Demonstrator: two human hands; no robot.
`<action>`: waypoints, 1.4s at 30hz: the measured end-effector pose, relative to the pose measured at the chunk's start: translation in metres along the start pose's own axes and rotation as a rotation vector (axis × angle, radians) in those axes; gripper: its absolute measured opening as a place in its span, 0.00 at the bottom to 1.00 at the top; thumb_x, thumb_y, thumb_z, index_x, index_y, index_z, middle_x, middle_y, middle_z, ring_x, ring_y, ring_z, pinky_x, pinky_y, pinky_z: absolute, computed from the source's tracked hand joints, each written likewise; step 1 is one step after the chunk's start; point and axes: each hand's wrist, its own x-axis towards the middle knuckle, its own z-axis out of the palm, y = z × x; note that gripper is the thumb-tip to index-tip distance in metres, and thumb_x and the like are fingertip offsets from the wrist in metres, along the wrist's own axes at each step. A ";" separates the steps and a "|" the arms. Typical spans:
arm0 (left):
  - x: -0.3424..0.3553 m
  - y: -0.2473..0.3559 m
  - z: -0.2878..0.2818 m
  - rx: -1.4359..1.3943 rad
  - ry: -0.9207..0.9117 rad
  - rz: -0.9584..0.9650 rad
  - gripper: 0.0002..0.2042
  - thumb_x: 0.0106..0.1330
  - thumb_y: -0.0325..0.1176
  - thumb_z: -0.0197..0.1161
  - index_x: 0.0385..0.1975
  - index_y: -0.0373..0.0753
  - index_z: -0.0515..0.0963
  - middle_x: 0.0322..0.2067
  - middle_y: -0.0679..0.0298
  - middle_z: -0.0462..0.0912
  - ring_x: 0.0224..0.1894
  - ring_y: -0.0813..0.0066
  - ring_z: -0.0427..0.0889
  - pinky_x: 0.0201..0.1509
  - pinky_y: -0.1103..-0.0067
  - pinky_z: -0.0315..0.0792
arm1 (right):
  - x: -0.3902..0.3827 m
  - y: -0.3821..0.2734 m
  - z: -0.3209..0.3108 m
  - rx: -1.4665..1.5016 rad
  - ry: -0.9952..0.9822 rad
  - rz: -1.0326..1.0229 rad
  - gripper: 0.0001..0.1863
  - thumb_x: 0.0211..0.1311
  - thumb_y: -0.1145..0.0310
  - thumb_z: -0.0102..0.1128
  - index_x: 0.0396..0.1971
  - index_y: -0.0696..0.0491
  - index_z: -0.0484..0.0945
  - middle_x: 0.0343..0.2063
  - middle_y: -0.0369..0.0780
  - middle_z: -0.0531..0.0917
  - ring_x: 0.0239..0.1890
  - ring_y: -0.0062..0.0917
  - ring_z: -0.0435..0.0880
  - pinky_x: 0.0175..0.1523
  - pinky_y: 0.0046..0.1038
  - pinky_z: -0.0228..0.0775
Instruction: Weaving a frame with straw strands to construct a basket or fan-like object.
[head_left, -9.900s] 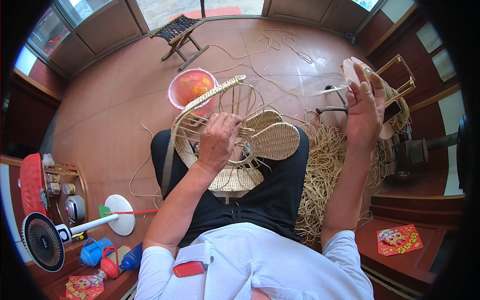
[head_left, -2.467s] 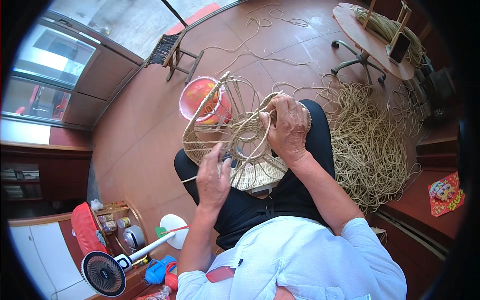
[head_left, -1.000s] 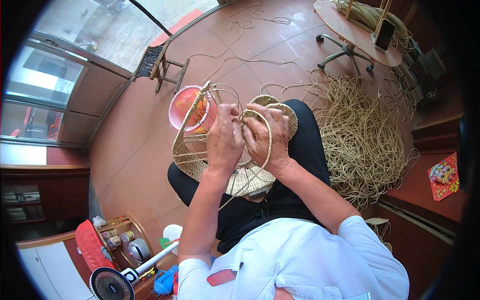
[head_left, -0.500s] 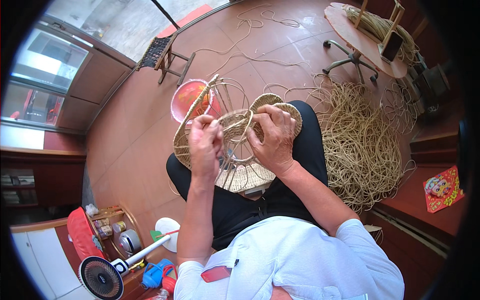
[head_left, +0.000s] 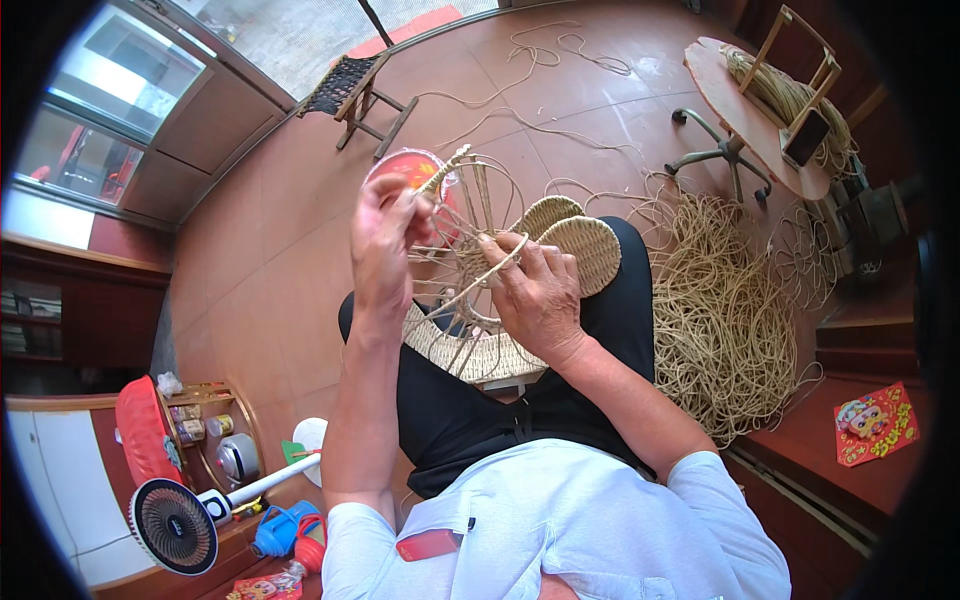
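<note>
A half-woven piece of straw-coloured cord (head_left: pixel 478 265) sits over my lap, with loose strands fanning from it. My right hand (head_left: pixel 540 300) is closed, pinching a cord strand of it between thumb and fingers. My left hand (head_left: pixel 382 245) is raised at the piece's left side, fingers curled and slightly blurred; what lies in them is hidden. A stiff wrapped cord stem (head_left: pixel 443 172) rises just beyond it. Two round woven discs (head_left: pixel 582 256) rest by my right thigh. Below the strands, a curved woven band (head_left: pixel 478 355) spans between my legs.
A large heap of loose cord (head_left: pixel 715 320) lies on the floor at right. Beyond the work stands a red-pink bucket (head_left: pixel 410 168), partly hidden. A low stool (head_left: pixel 355 95) is far left, a wheeled round table (head_left: pixel 755 130) far right, a fan (head_left: pixel 175 525) near left.
My left hand has drawn left and up, away from the right hand. The piece has turned in my lap, showing the discs more fully. The view has shifted a little.
</note>
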 end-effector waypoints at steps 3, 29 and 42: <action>0.023 0.001 0.025 0.070 -0.101 0.050 0.10 0.82 0.29 0.59 0.57 0.38 0.72 0.35 0.64 0.85 0.31 0.83 0.78 0.36 0.83 0.76 | -0.001 -0.002 0.002 -0.022 -0.047 0.022 0.35 0.64 0.66 0.70 0.73 0.45 0.76 0.60 0.34 0.81 0.50 0.29 0.80 0.53 0.36 0.67; -0.005 -0.034 0.032 0.916 -0.177 0.253 0.11 0.75 0.24 0.61 0.50 0.36 0.66 0.41 0.46 0.82 0.43 0.39 0.87 0.47 0.55 0.78 | 0.008 -0.006 0.007 0.049 -0.064 0.102 0.23 0.61 0.66 0.72 0.57 0.48 0.82 0.49 0.40 0.79 0.50 0.36 0.79 0.53 0.42 0.66; -0.059 0.011 -0.090 1.393 0.336 0.131 0.16 0.64 0.25 0.60 0.52 0.45 0.71 0.31 0.54 0.83 0.33 0.48 0.88 0.37 0.55 0.78 | 0.022 -0.015 0.023 0.128 0.095 0.072 0.07 0.63 0.64 0.74 0.39 0.46 0.88 0.35 0.32 0.82 0.40 0.30 0.81 0.46 0.37 0.66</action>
